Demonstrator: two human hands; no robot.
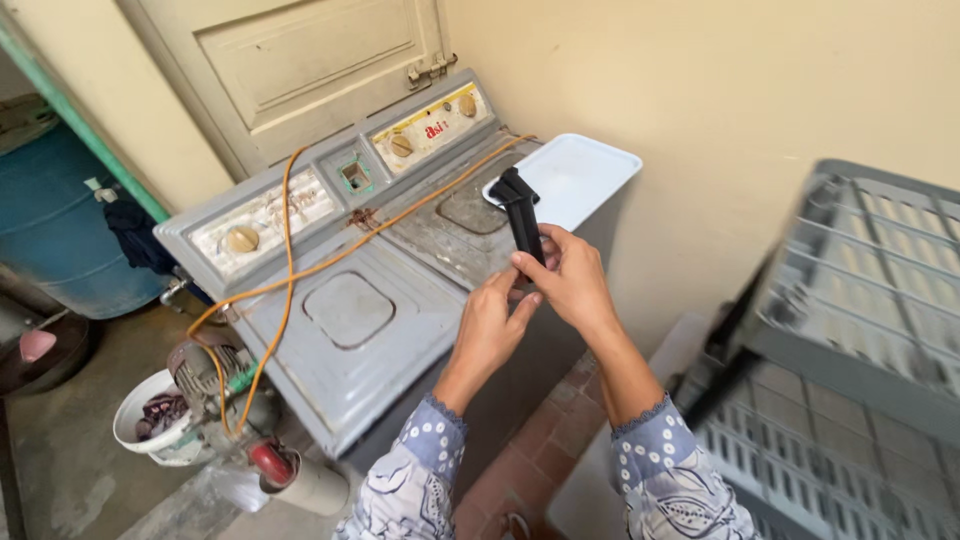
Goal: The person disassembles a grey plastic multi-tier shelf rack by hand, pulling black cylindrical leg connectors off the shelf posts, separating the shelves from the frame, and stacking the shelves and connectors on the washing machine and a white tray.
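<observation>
Both my hands are raised in front of a grey twin-tub washing machine (350, 310). My right hand (572, 280) grips a black plastic part (520, 215), long and narrow with a wider head at its top end, held upright. My left hand (490, 325) comes up from below and pinches the lower end of the same black part with thumb and fingers. The part's bottom end is hidden between my fingers. I wear patterned blue-and-white sleeves.
A white lid (572, 178) lies on the machine's right end. An orange cable (300, 270) runs across its top. A grey slatted plastic rack (860, 330) stands at the right. A white bucket (150, 420), a small pump (205, 375) and a blue barrel (60, 220) are at the left.
</observation>
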